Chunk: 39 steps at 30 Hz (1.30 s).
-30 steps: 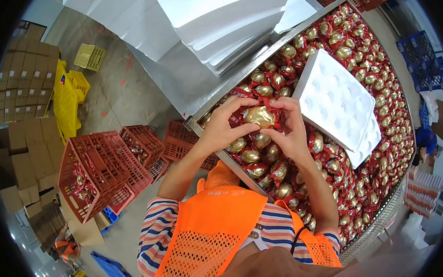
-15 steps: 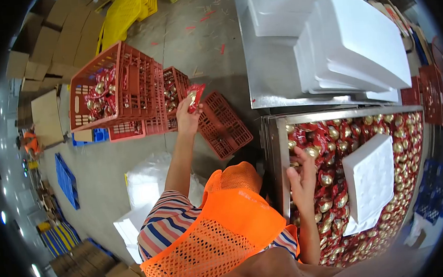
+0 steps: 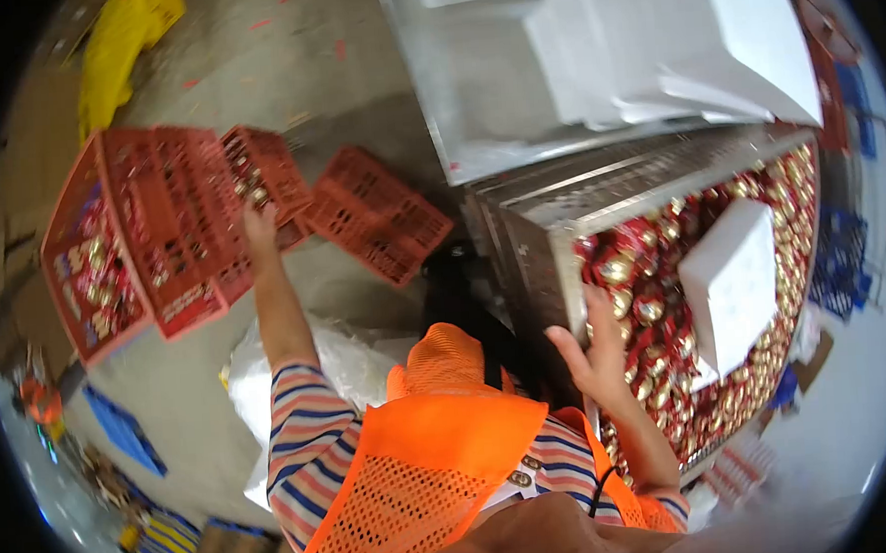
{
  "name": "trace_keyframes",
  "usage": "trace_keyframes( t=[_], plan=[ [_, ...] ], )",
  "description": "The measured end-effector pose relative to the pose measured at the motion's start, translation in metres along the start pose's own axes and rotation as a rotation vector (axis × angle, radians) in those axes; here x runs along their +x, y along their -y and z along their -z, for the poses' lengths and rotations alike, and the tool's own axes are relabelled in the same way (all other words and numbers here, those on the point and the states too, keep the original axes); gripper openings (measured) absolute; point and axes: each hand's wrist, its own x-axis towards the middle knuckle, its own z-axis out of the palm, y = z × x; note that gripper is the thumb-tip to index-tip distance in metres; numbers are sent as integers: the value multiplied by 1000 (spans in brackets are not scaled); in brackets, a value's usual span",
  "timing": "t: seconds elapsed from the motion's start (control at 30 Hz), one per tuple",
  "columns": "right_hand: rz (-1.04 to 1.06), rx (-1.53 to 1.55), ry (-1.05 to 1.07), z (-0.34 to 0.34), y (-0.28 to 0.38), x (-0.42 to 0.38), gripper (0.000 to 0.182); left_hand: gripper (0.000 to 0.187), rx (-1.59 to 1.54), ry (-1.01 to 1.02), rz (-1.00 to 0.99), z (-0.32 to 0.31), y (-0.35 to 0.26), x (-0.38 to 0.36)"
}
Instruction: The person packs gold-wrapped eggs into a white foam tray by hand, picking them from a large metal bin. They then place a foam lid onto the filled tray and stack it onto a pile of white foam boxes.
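Note:
My left hand [image 3: 259, 224] reaches out to the red plastic crates, in front of a smaller crate [image 3: 275, 165] with red-and-gold wrapped items [image 3: 245, 177] inside. Its fingers are blurred, and I cannot make out whether a packet is in them. My right hand [image 3: 599, 353] is open, thumb and fingers apart, above the near corner of a metal-rimmed bin [image 3: 649, 188]. Many gold pieces in red wrappers [image 3: 647, 311] fill that bin. A white foam block [image 3: 732, 276] lies on top of them, beyond my right hand.
A larger red crate [image 3: 174, 215] on the left holds more wrapped pieces. An overturned-looking red crate [image 3: 385, 214] lies on the floor. White foam boxes [image 3: 641, 46] stand on a metal table [image 3: 474, 95]. Clear plastic wrap [image 3: 343, 367] lies beside me. A blue pallet [image 3: 122, 428] is at left.
My left hand has moved left and toward the crates; the red packet it held is no longer plainly visible. My right hand has opened wider. The whole view has turned and shifted.

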Motion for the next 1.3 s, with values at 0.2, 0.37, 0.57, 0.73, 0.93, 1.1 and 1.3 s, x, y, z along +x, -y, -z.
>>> trace_keyframes(
  t=[0.2,0.37,0.57,0.73,0.93,1.1,1.3],
  plan=[
    [9,110,-192,15,-14,-5,33,52,105,307,-208,-146,-5,-184],
    [64,-87,-407,45,-56,40,42,45,138,748,-405,-227,-6,-338],
    [111,-265,-353,33,-95,86,58,30,164,1258,-644,-264,20,-480],
    [55,38,-308,82,-90,49,51,22,597,1407,-1121,-269,19,-520],
    [-62,435,-339,111,-78,-8,33,60,690,1619,-464,-263,33,-570],
    [-175,671,-344,103,-74,-34,35,42,530,1607,272,-251,77,-588],
    [-235,845,-347,113,-62,-62,47,32,495,1575,510,-248,87,-603]
  ],
)
